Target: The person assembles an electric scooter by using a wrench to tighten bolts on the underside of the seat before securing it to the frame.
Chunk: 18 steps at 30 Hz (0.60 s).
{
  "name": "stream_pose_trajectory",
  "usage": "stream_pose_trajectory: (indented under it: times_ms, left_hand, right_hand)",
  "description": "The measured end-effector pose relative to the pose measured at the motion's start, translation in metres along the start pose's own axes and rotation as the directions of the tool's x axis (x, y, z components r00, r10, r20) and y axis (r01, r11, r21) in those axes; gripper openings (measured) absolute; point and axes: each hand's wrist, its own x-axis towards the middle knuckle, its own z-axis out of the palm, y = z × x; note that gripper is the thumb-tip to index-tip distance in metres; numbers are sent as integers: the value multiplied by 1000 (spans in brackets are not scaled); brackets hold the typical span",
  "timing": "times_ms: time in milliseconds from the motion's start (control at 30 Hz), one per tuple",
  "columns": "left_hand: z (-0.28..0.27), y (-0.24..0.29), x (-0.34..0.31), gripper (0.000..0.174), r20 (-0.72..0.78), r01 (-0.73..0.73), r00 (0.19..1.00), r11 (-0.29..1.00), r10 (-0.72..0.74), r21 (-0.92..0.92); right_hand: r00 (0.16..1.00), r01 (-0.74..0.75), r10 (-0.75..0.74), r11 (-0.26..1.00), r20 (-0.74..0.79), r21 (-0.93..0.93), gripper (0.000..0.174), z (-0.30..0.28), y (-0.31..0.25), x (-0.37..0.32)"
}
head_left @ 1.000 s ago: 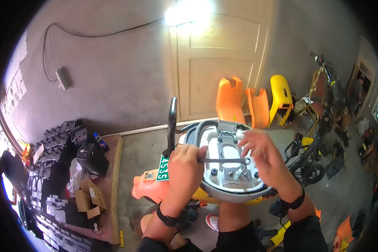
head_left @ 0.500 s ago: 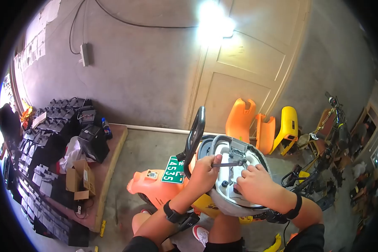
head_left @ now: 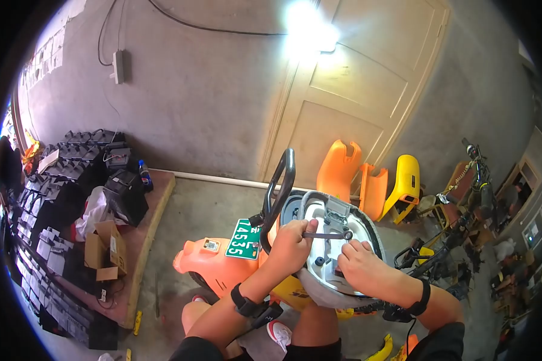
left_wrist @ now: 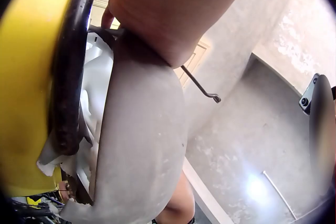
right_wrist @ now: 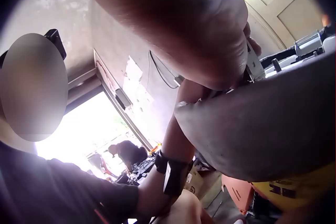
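The left hand (head_left: pixel 289 246) grips a dark metal wrench (head_left: pixel 326 236) that lies across the upturned seat (head_left: pixel 328 293); its round end is over the seat's white underside. In the left wrist view the wrench's other end (left_wrist: pixel 199 83) sticks out past the hand, above the grey seat cover (left_wrist: pixel 142 124). Low over the seat's underside is the right hand (head_left: pixel 370 269), fingers curled in. The right wrist view shows these fingers against a metal bracket (right_wrist: pixel 255 66) at the seat's edge; their tips are mostly hidden.
A black grab handle (head_left: pixel 277 192) rises left of the seat, above the orange scooter body (head_left: pixel 208 259) with a green plate. Batteries (head_left: pixel 125 192) and an open carton (head_left: pixel 105 248) stand at left. Orange and yellow panels (head_left: pixel 400 186) lean by the door; bike parts stand at right.
The right hand, raised with spread fingers a second ago, has come down onto the seat's underside and curled. The left hand still holds the wrench. The head view has shifted.
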Motion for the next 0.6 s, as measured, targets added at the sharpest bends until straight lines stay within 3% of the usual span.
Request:
stream_pose_trajectory:
  times_ms: [133,167,233,267,300,333,367,400,433,467,533,567,600]
  left_hand:
    - [-1,3,1,48,1,27,1000,1000,-27,-2]
    - [-3,6,1,48,7,31,1000,1000,-31,-5]
    - [-8,14,3,42,-20,-93,995,981,98,173]
    - [-9,15,4,34,-67,-181,976,944,206,276]
    - [-11,21,4,34,-63,-178,977,945,202,274]
    - [-15,29,3,32,-5,-255,963,923,268,289]
    - [-18,37,1,29,56,-332,942,894,331,300]
    - [-21,41,-3,30,181,-331,939,909,292,254]
    - [-22,49,-8,30,186,-334,938,908,293,253]
    - [-22,58,-14,30,302,-318,920,926,249,203]
    - [-16,56,-20,25,502,-292,846,944,180,153]
    - [-14,56,-21,25,505,-286,846,946,173,155]
    - [-12,56,-22,23,478,-289,857,947,191,141]
  right_hand:
    - [1000,-19,19,1000,1,15,12,-1,1,-3]
    - [995,-93,98,990,-35,104,17,-2,1,-4]
    - [981,-168,183,965,-58,199,22,-7,2,-4]
    - [930,-206,291,919,-226,336,29,-15,2,-3]
    - [835,-212,409,856,-367,471,37,-25,2,-3]
    - [852,-150,426,757,-306,636,55,-42,2,-7]
    - [850,-155,432,753,-302,640,55,-50,-3,-13]
    - [909,-77,350,675,-227,734,58,-55,-7,-20]
    - [953,-11,252,577,-165,817,61,-56,-9,-23]
    - [923,171,119,724,-366,668,54,-54,-13,-20]
    - [919,175,88,782,-384,598,47,-56,-24,-29]
    - [916,178,54,833,-397,524,41,-59,-31,-35]
    - [904,117,164,793,-395,598,33,-63,-36,-40]
